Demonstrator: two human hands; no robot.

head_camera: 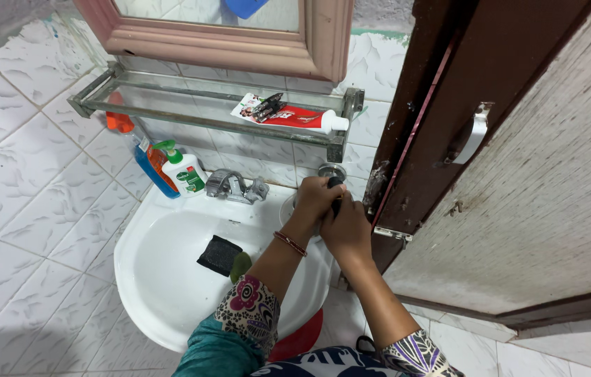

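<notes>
Both my hands meet at the right rear corner of a white wash basin. My left hand is closed around a small dark object below a round metal fitting on the tiled wall. My right hand is pressed against the left one and grips the same dark object from the near side. A thin red bangle circles my left wrist. What exactly the object is stays hidden by my fingers.
A metal tap sits at the basin's back, with a green-and-white soap pump bottle and a blue bottle to its left. A dark scrub pad lies in the bowl. A toothpaste tube rests on the glass shelf. A brown door stands close on the right.
</notes>
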